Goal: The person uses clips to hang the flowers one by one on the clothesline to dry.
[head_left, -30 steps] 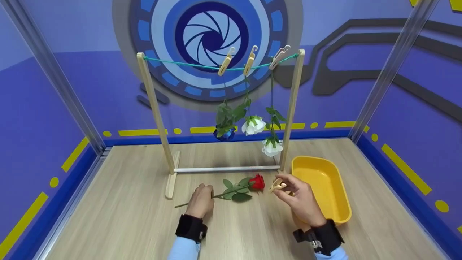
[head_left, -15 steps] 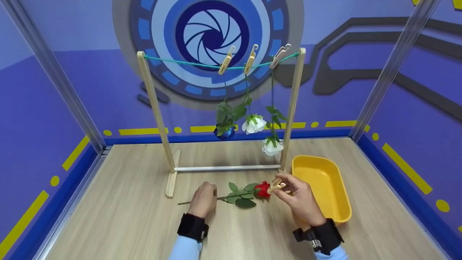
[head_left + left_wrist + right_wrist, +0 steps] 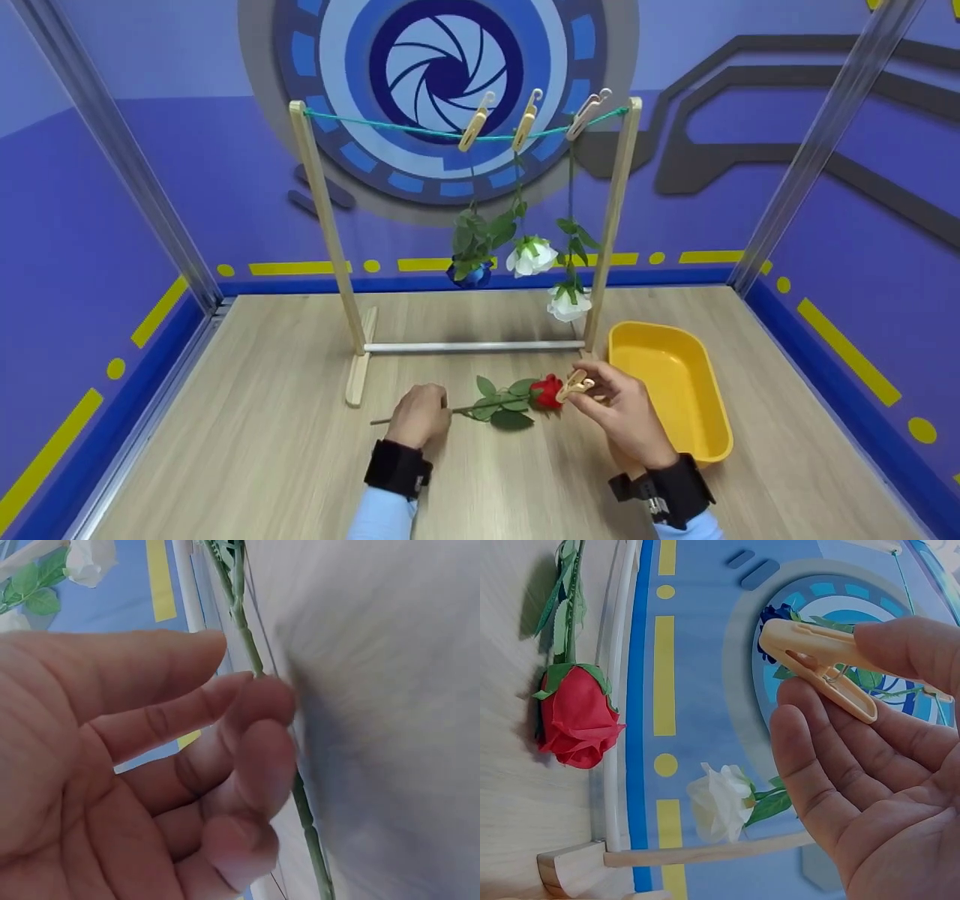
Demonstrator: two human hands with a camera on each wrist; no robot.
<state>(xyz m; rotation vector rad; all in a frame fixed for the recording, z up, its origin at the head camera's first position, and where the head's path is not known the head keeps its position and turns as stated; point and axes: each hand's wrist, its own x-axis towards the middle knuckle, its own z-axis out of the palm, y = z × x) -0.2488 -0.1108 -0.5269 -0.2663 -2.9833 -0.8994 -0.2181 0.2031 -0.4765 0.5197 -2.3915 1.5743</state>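
Note:
A red artificial rose [image 3: 547, 391] lies on the table, its bloom to the right and its green stem [image 3: 302, 799] running left. My left hand [image 3: 418, 415] is over the lower stem; in the left wrist view the fingers are loosely bent, the thumb stands apart from them, and the stem passes behind the fingertips. Beside the bloom, my right hand [image 3: 622, 412] pinches a pale wooden-coloured clothespin [image 3: 817, 652] between thumb and fingers. In the head view the clothespin's tip overlaps the edge of the bloom.
Behind the hands stands a wooden frame [image 3: 324, 225] with a green string [image 3: 375, 122]. Three clothespins on it hold a blue rose [image 3: 470, 272] and two white roses [image 3: 532, 257] upside down. A yellow tray [image 3: 720, 405] sits by the right hand.
The left hand and the red rose shifted right, bringing the bloom up to the clothespin; over the last half second the rose has stayed put. The right hand has kept its grip.

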